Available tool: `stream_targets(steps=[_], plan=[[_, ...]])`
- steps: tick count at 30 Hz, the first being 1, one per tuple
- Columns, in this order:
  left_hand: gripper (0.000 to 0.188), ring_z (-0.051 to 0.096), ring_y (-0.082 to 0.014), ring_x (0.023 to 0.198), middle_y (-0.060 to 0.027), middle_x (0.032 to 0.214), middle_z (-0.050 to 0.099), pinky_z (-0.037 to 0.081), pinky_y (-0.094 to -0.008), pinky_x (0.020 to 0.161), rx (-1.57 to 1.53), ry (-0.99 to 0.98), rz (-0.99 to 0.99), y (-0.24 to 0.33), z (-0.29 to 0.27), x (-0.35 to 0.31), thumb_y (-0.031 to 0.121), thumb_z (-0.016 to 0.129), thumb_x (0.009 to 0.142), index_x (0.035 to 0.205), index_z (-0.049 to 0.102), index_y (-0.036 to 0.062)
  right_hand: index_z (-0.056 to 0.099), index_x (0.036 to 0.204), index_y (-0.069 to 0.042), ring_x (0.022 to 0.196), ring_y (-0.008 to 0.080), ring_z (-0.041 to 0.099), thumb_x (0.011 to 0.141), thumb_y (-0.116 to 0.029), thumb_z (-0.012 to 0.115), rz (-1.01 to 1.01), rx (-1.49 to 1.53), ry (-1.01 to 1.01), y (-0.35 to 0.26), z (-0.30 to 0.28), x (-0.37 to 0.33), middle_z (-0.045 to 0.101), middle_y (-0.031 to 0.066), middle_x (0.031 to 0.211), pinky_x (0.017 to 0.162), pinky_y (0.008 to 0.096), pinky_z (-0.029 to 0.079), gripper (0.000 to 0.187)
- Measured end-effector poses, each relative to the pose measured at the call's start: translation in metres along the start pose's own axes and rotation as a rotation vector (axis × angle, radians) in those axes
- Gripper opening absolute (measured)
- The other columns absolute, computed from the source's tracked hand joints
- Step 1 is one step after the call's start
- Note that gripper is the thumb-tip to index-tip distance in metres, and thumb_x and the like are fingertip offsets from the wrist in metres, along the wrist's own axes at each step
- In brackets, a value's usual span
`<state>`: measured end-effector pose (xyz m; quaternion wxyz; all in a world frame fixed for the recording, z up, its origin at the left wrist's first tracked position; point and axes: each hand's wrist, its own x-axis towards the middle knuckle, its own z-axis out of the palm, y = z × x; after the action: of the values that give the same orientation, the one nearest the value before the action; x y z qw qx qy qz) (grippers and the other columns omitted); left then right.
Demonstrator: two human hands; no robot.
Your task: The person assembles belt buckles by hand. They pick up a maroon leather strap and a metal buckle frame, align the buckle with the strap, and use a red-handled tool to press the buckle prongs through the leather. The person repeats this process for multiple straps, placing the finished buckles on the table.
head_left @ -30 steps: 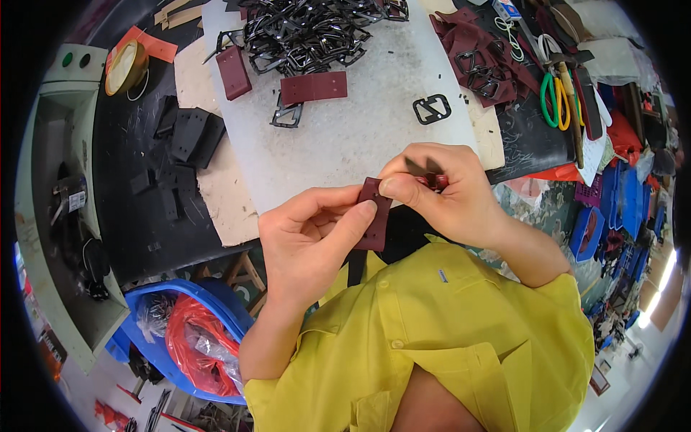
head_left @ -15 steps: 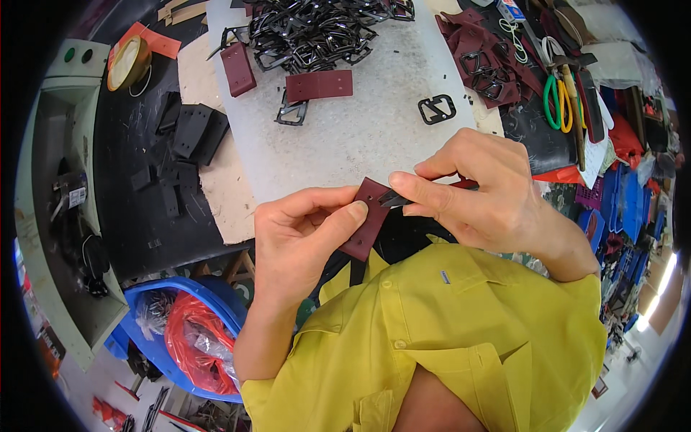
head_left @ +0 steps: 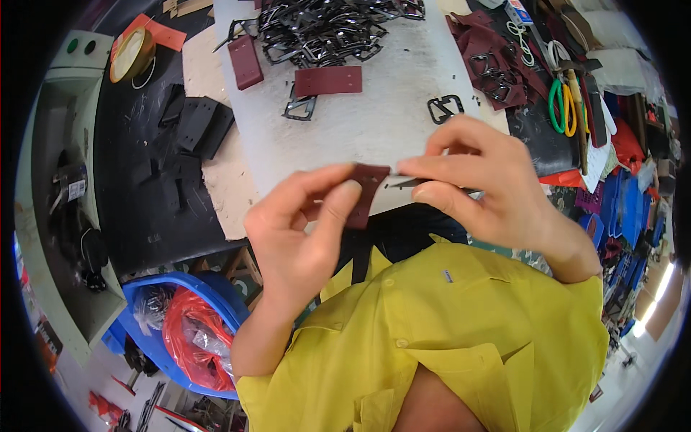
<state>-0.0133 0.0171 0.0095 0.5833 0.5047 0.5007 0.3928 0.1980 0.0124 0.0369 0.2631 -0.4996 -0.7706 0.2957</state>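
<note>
My left hand pinches a maroon leather piece with small holes between thumb and fingers, above the near edge of the work surface. In my right hand is a slim pointed metal tool; its exact kind is partly hidden by my fingers. The tip is at the leather's right edge, near a hole; I cannot tell if they touch. Beyond my hands lie another flat maroon piece and a folded one. Nearby are a loose black metal buckle and a second buckle.
A heap of black buckles covers the far middle of the pale board. Black leather pieces lie left, maroon pieces far right, beside scissors with green handles. A blue tub with plastic bags stands lower left.
The leather piece has tilted more edge-on and risen slightly. The tool has drawn from over its face to its right edge, and my right fingers have shifted on it.
</note>
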Motion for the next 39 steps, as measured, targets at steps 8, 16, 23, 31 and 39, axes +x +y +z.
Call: stream_targets(steps=[8, 16, 23, 31, 39], plan=[[0.020, 0.060, -0.0111, 0.077, -0.0078, 0.085, 0.063, 0.052, -0.0241, 0.071, -0.264, -0.067, -0.132, -0.001, 0.000, 0.004, -0.003, 0.060, 0.084, 0.103, 0.061, -0.0069, 0.066, 0.084, -0.008, 0.056, 0.0163, 0.054, 0.061, -0.003, 0.073, -0.231, -0.101, 0.150, -0.010, 0.024, -0.005, 0.055, 0.0017, 0.071, 0.043, 0.0267, 0.043, 0.025], [0.013, 0.060, -0.0164, 0.059, -0.0115, 0.068, 0.060, 0.050, -0.0224, 0.056, 0.339, 0.026, 0.322, 0.003, 0.020, 0.000, -0.007, 0.064, 0.072, 0.085, 0.065, -0.0032, 0.064, 0.078, -0.007, 0.052, 0.0228, 0.053, 0.066, -0.008, 0.070, -0.092, -0.178, -0.100, -0.014, 0.009, -0.005, 0.052, 0.0055, 0.066, 0.043, 0.0305, 0.042, 0.013], [0.017, 0.062, -0.0190, 0.086, -0.0135, 0.097, 0.063, 0.050, -0.0277, 0.077, -0.275, 0.188, 0.093, -0.006, 0.018, 0.005, -0.003, 0.057, 0.085, 0.102, 0.057, -0.0055, 0.064, 0.092, -0.003, 0.051, 0.0054, 0.048, 0.077, -0.013, 0.070, 0.372, 0.369, -0.001, -0.005, 0.014, 0.009, 0.061, 0.0009, 0.069, 0.046, 0.0225, 0.039, 0.019], [0.027, 0.062, -0.0162, 0.089, -0.0125, 0.093, 0.065, 0.049, -0.0296, 0.085, -0.295, 0.166, 0.181, -0.008, 0.025, -0.005, -0.003, 0.065, 0.079, 0.104, 0.058, -0.0074, 0.061, 0.103, -0.001, 0.055, 0.0024, 0.047, 0.079, -0.006, 0.064, 0.413, 0.667, 0.100, -0.001, 0.033, 0.006, 0.062, -0.0005, 0.069, 0.048, 0.0215, 0.041, 0.025], [0.011, 0.063, -0.0133, 0.065, -0.0112, 0.077, 0.065, 0.053, -0.0224, 0.061, 0.095, -0.139, -0.054, 0.006, 0.005, -0.007, -0.005, 0.061, 0.081, 0.090, 0.063, -0.0109, 0.062, 0.101, -0.001, 0.052, 0.0131, 0.051, 0.070, 0.007, 0.061, -0.018, 0.206, 0.033, -0.001, 0.029, -0.005, 0.054, 0.0061, 0.067, 0.045, 0.0242, 0.040, 0.032]])
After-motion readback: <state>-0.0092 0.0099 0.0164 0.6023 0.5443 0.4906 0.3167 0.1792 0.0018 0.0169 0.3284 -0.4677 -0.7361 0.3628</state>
